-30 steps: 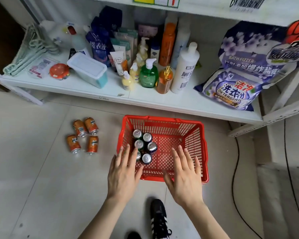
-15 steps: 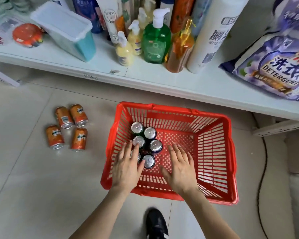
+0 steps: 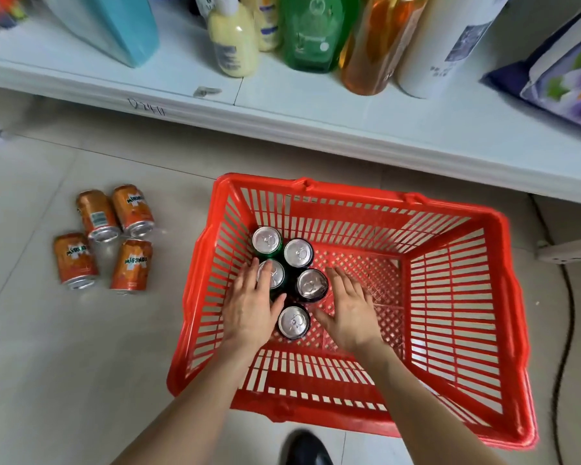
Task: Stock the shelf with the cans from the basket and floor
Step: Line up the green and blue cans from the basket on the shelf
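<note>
Left grip [image 3: 252, 303] and right grip [image 3: 349, 313], both spread, have dropped from over the near rim into the red basket [image 3: 316, 412]. They flank the green cans [image 3: 299, 252] at its left, left fingers on one top, nothing lifted yet. Mirinda cans [image 3: 101, 239] are on the floor, left.

Red plastic basket [image 3: 349, 421], slatted walls, on tiled floor [image 3: 64, 364] in front of a white shelf [image 3: 316, 105].

Basket contents: cluster of dark cans [image 3: 298, 252], upright, five silver tops showing, in the left half.

Left hand [image 3: 249, 307]: inside the basket, fingers straight, lying over one can top.

Right hand [image 3: 349, 310]: inside the basket, palm down, fingers straight, just beside the cluster.

Floor, left of basket: four orange cans [image 3: 96, 213], lying on their sides, close together.

Shelf: teal box [image 3: 125, 25], yellow bottle [image 3: 233, 41], green bottle [image 3: 311, 31], amber bottle [image 3: 373, 45], white bottle [image 3: 446, 45], flowered bag [image 3: 557, 78].

Bottom edge: black shoe [image 3: 306, 448].

Right edge: black cable [image 3: 564, 330].
</note>
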A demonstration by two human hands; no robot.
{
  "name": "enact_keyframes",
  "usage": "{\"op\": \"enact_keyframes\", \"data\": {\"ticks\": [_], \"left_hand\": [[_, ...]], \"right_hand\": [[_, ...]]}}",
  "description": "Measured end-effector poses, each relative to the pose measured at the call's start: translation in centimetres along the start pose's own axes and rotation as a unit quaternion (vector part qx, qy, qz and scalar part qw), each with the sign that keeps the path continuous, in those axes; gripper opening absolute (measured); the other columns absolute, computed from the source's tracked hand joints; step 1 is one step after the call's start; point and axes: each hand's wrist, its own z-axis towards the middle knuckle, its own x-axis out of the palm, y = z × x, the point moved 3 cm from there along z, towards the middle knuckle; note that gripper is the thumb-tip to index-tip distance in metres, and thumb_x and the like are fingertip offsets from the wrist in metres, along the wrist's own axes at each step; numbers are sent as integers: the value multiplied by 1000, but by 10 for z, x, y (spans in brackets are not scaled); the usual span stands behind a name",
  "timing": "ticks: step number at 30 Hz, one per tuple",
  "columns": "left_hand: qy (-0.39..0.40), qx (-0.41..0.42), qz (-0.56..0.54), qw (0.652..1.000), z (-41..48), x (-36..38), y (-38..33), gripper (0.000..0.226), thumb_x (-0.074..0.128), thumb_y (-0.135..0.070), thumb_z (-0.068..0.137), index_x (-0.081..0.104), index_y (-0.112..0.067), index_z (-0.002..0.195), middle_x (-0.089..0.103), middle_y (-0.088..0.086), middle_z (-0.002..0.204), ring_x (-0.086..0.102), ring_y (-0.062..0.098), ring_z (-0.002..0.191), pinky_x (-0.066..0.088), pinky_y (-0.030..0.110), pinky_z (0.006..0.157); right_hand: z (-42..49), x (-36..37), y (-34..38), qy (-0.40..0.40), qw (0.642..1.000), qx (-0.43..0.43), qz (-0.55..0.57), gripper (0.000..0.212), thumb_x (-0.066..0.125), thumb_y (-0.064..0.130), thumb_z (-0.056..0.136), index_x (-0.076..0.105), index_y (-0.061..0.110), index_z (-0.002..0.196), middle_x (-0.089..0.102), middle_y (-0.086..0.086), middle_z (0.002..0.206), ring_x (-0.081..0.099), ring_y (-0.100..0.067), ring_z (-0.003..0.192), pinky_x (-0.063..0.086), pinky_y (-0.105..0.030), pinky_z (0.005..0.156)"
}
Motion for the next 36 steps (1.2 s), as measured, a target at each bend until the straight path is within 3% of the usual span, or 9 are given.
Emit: {"op": "enact_keyframes", "data": {"ticks": [7,13,21,25,30,36], "left_hand": [[2,-12,-23,1000,14,12,10,79,50,-55,89,17,-16,149,41,4,148,39,21,134,42,31,103],[2,-41,-85,996,20,17,13,72,58,-51,87,30,-13,142,54,10,134,56,27,117,50,36,89],[-15,-33,-209,977,23,18,16,63,71,-36,82,43,-12,133,60,9,126,58,32,113,48,43,90],[-13,-30,-221,975,22,17,18,63,72,-34,81,44,-11,133,59,9,128,57,30,115,47,42,93],[-18,-29,-233,972,14,2,17,65,72,-36,81,43,-14,135,57,6,132,56,28,118,46,40,95],[-37,-10,-253,967,-7,-44,4,66,74,-33,80,45,-13,135,57,6,133,55,26,120,44,33,95]], "right_hand": [[20,13,-3,25,999,-5,45,81,57,59,88,22,21,151,37,3,153,30,-21,141,26,-44,117],[31,17,-4,29,992,-8,126,70,70,48,83,36,29,141,56,0,134,50,-21,125,41,-43,108],[36,18,-7,15,966,-2,258,67,84,30,74,50,26,131,65,7,121,59,-7,109,44,-20,98],[35,13,-9,3,962,2,273,62,86,25,72,55,22,126,64,17,107,59,0,99,38,1,82],[21,-8,-4,-24,956,7,293,56,88,24,70,55,27,115,60,28,99,55,22,93,37,3,78],[-6,-53,19,-45,950,-1,310,65,87,23,72,54,15,128,65,10,114,60,-3,105,43,-9,90]]}}
